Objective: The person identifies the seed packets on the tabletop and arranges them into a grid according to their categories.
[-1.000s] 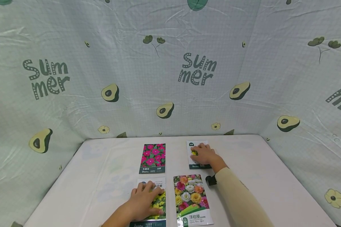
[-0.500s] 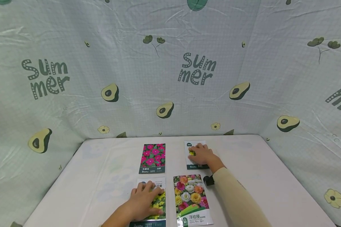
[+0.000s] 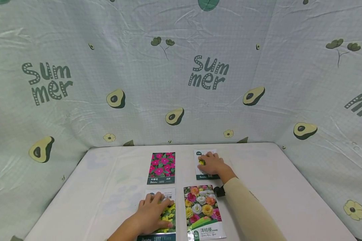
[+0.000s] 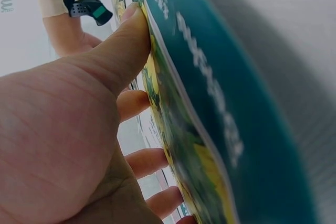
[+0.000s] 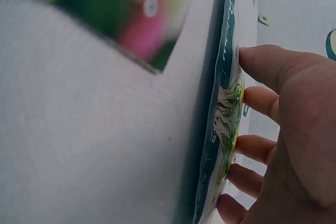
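My left hand [image 3: 151, 214] rests with spread fingers on a seed packet with yellow flowers [image 3: 169, 214] near the table's front. In the left wrist view, the thumb and fingertips touch the face of that packet [image 4: 173, 93], above its dark teal band. Farther back, my right hand [image 3: 211, 164] presses its fingertips on a white seed packet with a dark green bottom band [image 3: 202, 176]. The right wrist view shows thumb and fingertips on this packet's face [image 5: 228, 108], which lies flat. The hand covers most of its picture.
A seed packet with pink flowers [image 3: 162, 167] lies left of the right hand's packet. One with multicoloured blooms [image 3: 202, 207] lies right of the left hand. A printed avocado cloth [image 3: 175, 83] hangs behind the white table [image 3: 114, 187].
My right hand has slid the white packet a little to the left across the table. The left hand and the other packets stay where they were.
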Demonstrator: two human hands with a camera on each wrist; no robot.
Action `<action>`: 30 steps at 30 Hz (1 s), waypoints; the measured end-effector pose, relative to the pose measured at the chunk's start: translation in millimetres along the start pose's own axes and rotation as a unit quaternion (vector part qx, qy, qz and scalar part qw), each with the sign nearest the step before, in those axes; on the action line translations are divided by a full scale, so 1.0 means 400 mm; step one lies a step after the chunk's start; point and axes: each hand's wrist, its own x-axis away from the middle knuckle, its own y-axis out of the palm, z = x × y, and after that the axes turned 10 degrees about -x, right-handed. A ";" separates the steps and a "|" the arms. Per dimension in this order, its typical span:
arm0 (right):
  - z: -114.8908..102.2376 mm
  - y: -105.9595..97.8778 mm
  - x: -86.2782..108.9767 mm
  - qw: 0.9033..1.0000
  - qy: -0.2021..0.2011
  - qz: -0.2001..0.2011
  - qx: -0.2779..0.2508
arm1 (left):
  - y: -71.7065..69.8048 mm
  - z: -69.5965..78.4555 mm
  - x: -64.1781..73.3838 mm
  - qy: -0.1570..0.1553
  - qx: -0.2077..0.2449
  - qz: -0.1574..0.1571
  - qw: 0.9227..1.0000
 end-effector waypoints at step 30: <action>-0.039 0.016 -0.001 1.000 -0.023 0.004 0.004 | -0.001 0.003 -0.003 -0.004 0.001 -0.004 1.000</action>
